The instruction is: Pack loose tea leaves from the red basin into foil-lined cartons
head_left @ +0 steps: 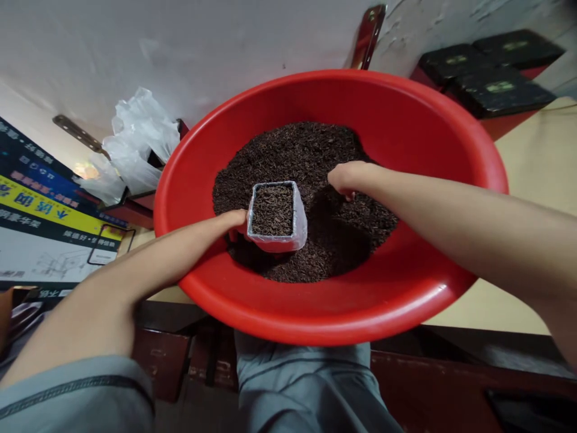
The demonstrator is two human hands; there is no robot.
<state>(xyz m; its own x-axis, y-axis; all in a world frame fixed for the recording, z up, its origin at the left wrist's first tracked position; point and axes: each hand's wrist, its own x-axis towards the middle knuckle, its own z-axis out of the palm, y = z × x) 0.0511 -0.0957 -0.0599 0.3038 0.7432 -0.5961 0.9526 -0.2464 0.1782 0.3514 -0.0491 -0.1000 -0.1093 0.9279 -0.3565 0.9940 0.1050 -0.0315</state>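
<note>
A large red plastic basin [333, 325] holds a broad heap of dark, thin, dry leaf pieces [297, 141] that look like loose tea. Inside it, my left hand [237, 222] grips the left side of a small square box [274, 245] lined with a clear plastic bag. The bag's edge folds over the rim, and the same dark leaves fill the box near the top. To the right of the box, my right hand [349, 177] is curled down at the heap, its fingers mostly hidden; what it holds, if anything, I cannot make out.
Several red boxes with black lids [500, 90] stand at the back right. On the left are clear plastic bags [139, 141] in an open box and a printed carton [49, 228]. The basin rests on a pale tabletop [491, 304] close to the wall [225, 42].
</note>
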